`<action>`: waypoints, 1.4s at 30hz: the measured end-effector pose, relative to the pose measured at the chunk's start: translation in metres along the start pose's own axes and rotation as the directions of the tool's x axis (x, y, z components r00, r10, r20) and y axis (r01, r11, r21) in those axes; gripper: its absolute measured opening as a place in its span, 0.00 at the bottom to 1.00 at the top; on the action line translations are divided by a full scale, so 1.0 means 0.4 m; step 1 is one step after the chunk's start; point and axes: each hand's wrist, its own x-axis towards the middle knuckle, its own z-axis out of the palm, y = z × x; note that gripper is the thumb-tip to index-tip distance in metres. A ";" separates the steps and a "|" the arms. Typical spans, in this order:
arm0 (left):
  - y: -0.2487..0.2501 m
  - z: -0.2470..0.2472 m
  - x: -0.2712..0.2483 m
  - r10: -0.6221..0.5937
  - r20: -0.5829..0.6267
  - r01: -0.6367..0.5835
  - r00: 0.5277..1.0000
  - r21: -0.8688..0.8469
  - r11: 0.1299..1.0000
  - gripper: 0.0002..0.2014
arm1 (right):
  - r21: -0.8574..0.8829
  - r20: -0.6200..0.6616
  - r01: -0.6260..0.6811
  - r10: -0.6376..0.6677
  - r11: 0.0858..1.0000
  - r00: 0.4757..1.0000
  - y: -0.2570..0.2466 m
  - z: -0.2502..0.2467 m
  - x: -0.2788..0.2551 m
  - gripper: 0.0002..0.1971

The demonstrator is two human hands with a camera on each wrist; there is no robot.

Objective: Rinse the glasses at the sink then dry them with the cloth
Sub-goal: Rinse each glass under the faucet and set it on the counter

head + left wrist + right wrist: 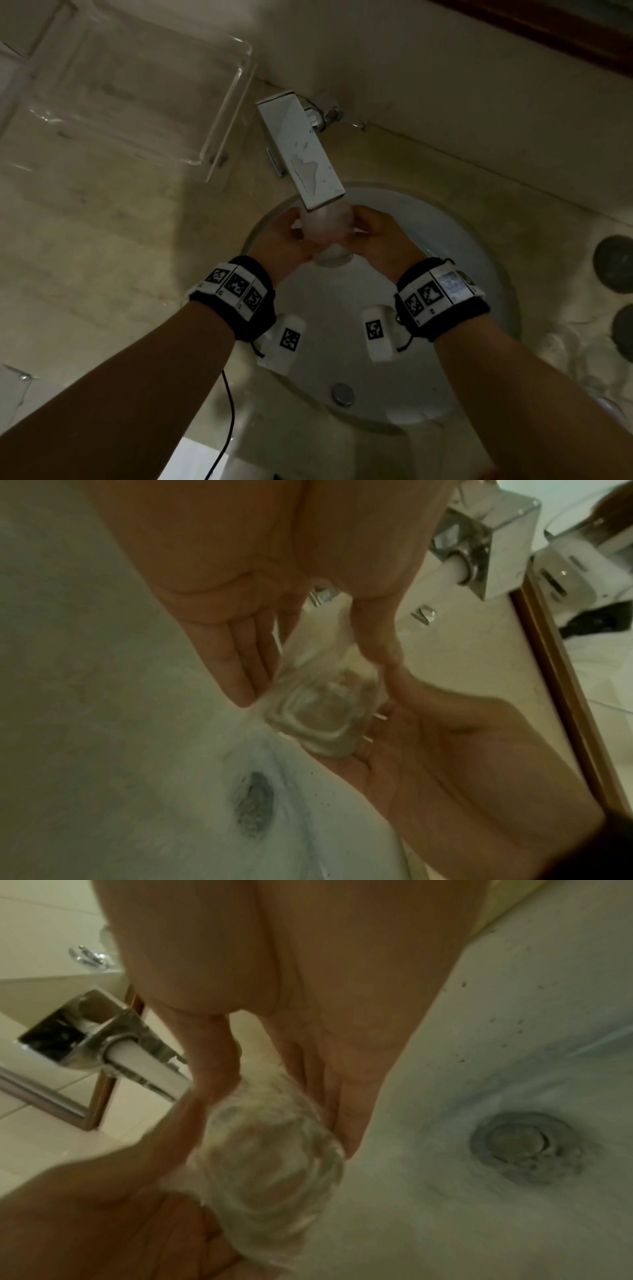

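You are holding a clear glass (325, 236) between both hands, directly under the flat, rectangular chrome spout of the faucet (301, 150) and above the round white basin of the sink (455, 240). Your left hand (284, 240) is cupping the glass from the left, its fingers lying fairly straight along the wall while the thumb is pressing the opposite side. Your right hand (380, 240) is gripping it from the right in the same way, fingers and thumb pinching the smooth wall. In the left wrist view the glass (318, 718) is showing a thick, squarish, heavy base with rounded corners, and it is lying against your right palm (438, 750). In the right wrist view the glass (270, 1156) is looking blurred and streaky, so whether water is running over it is hard to tell. The sink's glossy bowl is curving down to a round metal drain (514, 1139); dark specks are dotting its wall. A clear acrylic tray (137, 85) with rounded corners is sitting on the mottled stone counter (85, 240) to the left.
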 end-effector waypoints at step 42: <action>-0.015 0.004 -0.021 -0.358 -0.083 0.366 0.930 0.113 0.924 0.31 | -0.033 -0.348 0.280 -0.273 0.960 0.897 -0.236 -0.055 0.002 0.26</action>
